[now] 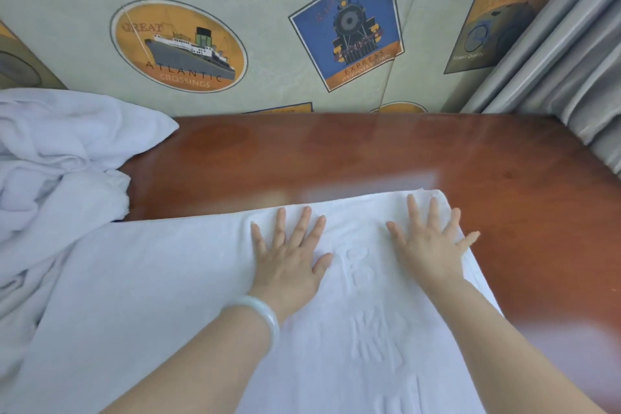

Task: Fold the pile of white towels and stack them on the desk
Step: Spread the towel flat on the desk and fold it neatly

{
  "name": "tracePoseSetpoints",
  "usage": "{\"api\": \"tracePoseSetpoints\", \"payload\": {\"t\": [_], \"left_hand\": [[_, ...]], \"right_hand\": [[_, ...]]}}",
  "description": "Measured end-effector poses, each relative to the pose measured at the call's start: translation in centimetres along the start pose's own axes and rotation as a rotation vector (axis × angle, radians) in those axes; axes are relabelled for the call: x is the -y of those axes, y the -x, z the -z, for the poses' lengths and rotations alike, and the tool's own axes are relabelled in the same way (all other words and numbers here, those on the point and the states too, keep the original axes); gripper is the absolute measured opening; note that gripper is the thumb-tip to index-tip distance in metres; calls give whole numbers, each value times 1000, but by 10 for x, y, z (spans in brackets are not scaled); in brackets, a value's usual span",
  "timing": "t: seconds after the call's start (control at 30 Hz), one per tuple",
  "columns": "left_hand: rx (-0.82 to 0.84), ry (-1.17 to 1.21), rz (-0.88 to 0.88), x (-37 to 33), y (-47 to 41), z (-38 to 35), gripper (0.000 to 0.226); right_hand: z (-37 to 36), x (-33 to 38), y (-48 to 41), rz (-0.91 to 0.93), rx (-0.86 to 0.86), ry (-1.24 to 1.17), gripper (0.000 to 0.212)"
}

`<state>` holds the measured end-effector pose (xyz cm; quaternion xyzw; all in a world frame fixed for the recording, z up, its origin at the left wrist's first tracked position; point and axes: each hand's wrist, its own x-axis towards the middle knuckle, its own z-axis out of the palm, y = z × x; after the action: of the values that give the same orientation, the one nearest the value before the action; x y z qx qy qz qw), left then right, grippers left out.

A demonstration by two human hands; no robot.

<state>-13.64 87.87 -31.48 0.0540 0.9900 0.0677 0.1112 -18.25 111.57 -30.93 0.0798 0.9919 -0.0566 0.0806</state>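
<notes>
The left hand (pixel 289 255) lay flat with its fingers spread wide, pressing down on the white towel (pixel 151 279). The right hand (pixel 431 245) lay flat too, with its fingers spread, near it on the right. Neither hand pinched anything.

The towel was right under both hands, spread out on the tabletop (pixel 369 151). Its far edge ran just past the fingertips. Its right edge sat just outside the right hand.

The towel's long way seemed to go sideways. It started beside the right hand, went under the left hand, and ran far out to the left. The near part went out of view, so this was only a guess.

The right hand was nearer the short right end. The left hand was nearer the long loose part, so it looked best placed to bring that part over.

Farther left of the left hand sat the pile of towels (pixel 50 161), all crumpled.
</notes>
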Motion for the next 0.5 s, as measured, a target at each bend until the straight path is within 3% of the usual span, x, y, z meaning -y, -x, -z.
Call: {"api": "tracePoseSetpoints", "payload": {"t": [0.03,0.1,0.2,0.27,0.43,0.5], "left_hand": [[-32,3,15,7,16,3,76],[-129,-17,55,25,65,-1,68],[-104,-34,115,61,141,-24,65],[-64,-59,168,90,159,-34,68],[-155,26,418,117,141,-32,73],[-199,78,365,88,152,-35,73]], "right_hand": [[1,3,17,37,-98,14,83],[-7,17,68,283,-233,18,73],[-41,31,143,628,-146,10,62],[-50,21,144,591,-75,31,63],[-41,9,114,141,-19,50,83],[-34,38,141,143,-90,-27,86]]}}
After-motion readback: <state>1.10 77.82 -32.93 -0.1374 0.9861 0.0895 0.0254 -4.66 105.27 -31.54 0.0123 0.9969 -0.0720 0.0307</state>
